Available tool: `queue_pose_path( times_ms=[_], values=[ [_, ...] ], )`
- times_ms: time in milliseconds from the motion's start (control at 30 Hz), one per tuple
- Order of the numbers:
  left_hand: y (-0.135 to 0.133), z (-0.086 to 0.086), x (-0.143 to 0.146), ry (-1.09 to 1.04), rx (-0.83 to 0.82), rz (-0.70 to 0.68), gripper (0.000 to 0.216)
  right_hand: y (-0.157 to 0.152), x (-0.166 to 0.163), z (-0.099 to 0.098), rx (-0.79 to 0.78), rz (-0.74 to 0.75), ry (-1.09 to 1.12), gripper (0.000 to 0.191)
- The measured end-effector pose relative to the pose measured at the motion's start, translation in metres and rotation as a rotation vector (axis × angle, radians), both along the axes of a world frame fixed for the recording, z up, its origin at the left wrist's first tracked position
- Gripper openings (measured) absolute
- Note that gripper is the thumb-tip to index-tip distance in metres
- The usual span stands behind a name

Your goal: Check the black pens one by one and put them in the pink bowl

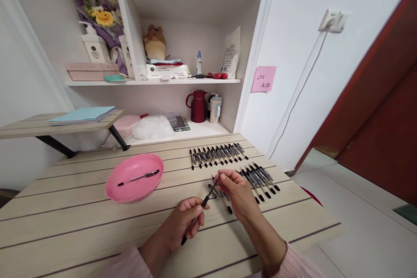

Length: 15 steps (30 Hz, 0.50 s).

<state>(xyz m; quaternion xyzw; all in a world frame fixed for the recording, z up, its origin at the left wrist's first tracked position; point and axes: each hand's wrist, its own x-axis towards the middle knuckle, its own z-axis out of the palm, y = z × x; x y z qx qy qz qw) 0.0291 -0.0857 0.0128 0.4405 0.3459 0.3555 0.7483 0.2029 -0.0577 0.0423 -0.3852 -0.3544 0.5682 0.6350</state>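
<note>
My left hand (187, 217) is closed around the barrel of a black-gripped pen (205, 201), held slanting above the table. A thin dark refill (213, 186) stretches from the pen's grip up to my right hand (239, 191), whose thumb and fingertips pinch its upper end. Whether the refill is partly inside the barrel is hard to make out. Under and beside my right hand lie loose pens (260, 178) with black caps, side by side; my hand covers some of them. Farther back is a row of shorter-looking pens (218, 155).
To the left, a pink bowl (114, 193) holds a single pen (138, 177). Behind it stands a small raised shelf (19, 128) with blue paper (83, 114) on top. A red jug (198, 106) and a cup (215, 109) stand in the shelving at the back.
</note>
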Motion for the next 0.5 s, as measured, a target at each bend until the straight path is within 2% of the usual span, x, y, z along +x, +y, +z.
queue_pose_path(
  times_ms=[167,267,433,500],
  values=[
    [0.001,-0.001,-0.002,-0.069,0.025,0.037,0.026,-0.01,-0.019,-0.006,0.083,0.071,-0.229,0.024],
    [0.001,-0.002,0.0,-0.135,0.045,0.052,0.026,-0.016,-0.026,-0.006,0.073,0.113,-0.257,0.025],
    [0.001,-0.001,0.007,-0.225,0.083,0.091,0.027,-0.022,-0.03,-0.005,-0.043,0.319,0.061,0.029],
    [0.001,-0.001,0.009,-0.198,0.082,0.109,0.031,-0.021,-0.03,-0.004,-0.085,0.325,0.22,0.028]
  ],
)
